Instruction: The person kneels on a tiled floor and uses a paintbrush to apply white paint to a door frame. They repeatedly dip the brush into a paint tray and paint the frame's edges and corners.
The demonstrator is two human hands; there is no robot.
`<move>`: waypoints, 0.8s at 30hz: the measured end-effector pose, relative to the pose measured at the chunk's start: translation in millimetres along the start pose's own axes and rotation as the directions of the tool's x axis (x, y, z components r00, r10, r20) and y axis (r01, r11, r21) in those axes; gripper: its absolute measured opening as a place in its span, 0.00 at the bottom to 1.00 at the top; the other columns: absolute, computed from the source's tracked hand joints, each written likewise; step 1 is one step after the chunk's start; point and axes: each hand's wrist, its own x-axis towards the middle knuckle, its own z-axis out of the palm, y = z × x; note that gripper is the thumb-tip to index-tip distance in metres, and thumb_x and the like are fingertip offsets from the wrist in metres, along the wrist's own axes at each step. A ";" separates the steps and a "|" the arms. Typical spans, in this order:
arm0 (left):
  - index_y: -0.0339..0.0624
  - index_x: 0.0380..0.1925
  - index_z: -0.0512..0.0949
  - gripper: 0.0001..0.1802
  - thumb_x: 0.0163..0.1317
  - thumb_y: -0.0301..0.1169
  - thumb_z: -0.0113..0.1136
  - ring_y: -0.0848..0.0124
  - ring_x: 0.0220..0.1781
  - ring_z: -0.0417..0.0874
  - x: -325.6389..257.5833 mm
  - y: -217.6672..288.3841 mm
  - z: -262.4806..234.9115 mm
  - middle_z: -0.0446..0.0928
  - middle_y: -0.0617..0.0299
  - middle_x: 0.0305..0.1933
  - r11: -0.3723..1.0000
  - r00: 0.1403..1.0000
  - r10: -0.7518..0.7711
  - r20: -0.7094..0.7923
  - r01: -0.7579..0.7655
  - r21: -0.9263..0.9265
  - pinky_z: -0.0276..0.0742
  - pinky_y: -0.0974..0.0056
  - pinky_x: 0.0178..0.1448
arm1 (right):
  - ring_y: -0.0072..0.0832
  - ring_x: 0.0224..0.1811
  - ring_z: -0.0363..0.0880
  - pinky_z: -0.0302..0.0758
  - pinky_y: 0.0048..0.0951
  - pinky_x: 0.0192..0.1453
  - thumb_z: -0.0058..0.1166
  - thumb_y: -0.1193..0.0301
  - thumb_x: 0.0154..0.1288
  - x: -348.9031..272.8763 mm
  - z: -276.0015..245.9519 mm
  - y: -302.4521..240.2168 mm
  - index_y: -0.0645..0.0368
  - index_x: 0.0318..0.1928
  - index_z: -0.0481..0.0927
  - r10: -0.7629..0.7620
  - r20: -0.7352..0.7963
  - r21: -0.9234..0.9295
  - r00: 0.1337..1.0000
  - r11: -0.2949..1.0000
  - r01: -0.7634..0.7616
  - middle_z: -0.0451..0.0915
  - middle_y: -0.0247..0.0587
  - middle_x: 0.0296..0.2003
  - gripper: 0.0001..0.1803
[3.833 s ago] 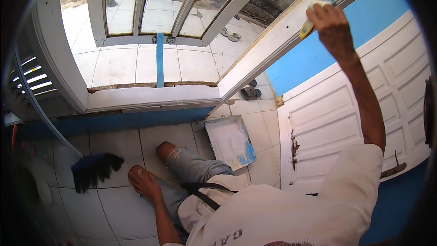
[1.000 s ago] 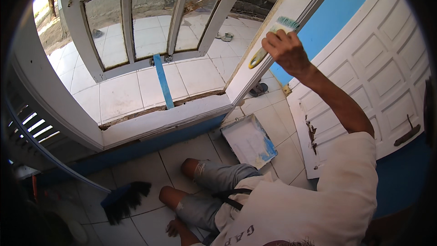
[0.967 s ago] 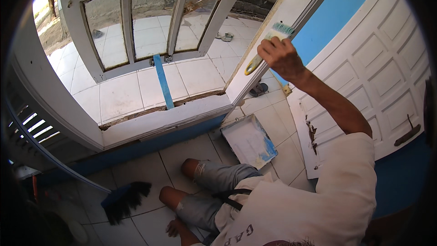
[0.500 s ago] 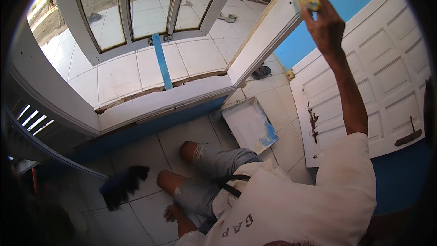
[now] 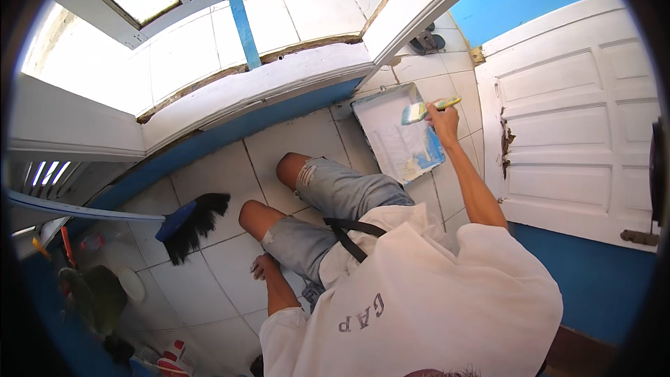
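My right hand (image 5: 447,123) grips a paintbrush (image 5: 417,112) by its yellow-green handle. The brush's bristle end is held over a paint tray (image 5: 382,141) on the floor to my right; whether it touches the paint I cannot tell. White paint coats the tray, with blue and yellowish smears near its lower right corner. Low beside my thigh rests my left hand (image 5: 261,267), its fingers loosely bent and a little apart, with nothing seen in it. Ahead of me runs a white window frame, its sill (image 5: 258,77) chipped along the outer edge.
A blue broom (image 5: 183,227) with black bristles reaches in from the left. A blue strip (image 5: 242,24) joins the sill to the opened window (image 5: 167,14). At right stands a white panelled door (image 5: 565,119), and sandals (image 5: 427,42) lie near it. Assorted items (image 5: 98,293) crowd the lower left.
My right hand has come down from the upper part of the white frame to above the tray, with the paintbrush in it. The view has tilted lower. My left hand stays beside my thigh.
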 end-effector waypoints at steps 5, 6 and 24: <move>0.37 0.74 0.63 0.36 0.74 0.48 0.53 0.52 0.79 0.64 -26.4 1.8 -27.1 0.64 0.51 0.78 0.993 0.995 0.049 0.092 -0.038 -0.112 0.65 0.39 0.74 | 0.31 0.34 0.90 0.85 0.28 0.35 0.66 0.70 0.66 18.9 33.3 119.2 0.67 0.49 0.79 0.223 -0.009 0.303 0.975 0.930 -0.209 0.86 0.46 0.37 0.16; 0.36 0.74 0.63 0.37 0.73 0.48 0.54 0.52 0.79 0.64 -29.6 -3.9 -33.1 0.64 0.50 0.78 0.990 0.990 0.084 0.110 -0.070 -0.126 0.66 0.38 0.74 | 0.31 0.34 0.90 0.85 0.28 0.35 0.65 0.70 0.66 23.6 41.1 130.3 0.66 0.49 0.79 0.214 -0.026 0.331 0.976 0.923 -0.194 0.86 0.46 0.36 0.16; 0.35 0.66 0.72 0.28 0.71 0.38 0.57 0.53 0.71 0.74 -113.6 -75.4 -40.0 0.73 0.42 0.68 0.889 0.705 0.401 0.585 -0.455 -0.061 0.78 0.42 0.60 | 0.33 0.37 0.87 0.81 0.35 0.46 0.65 0.70 0.63 54.9 14.9 122.2 0.64 0.42 0.87 -0.094 -0.001 0.098 0.996 0.991 0.093 0.88 0.47 0.34 0.11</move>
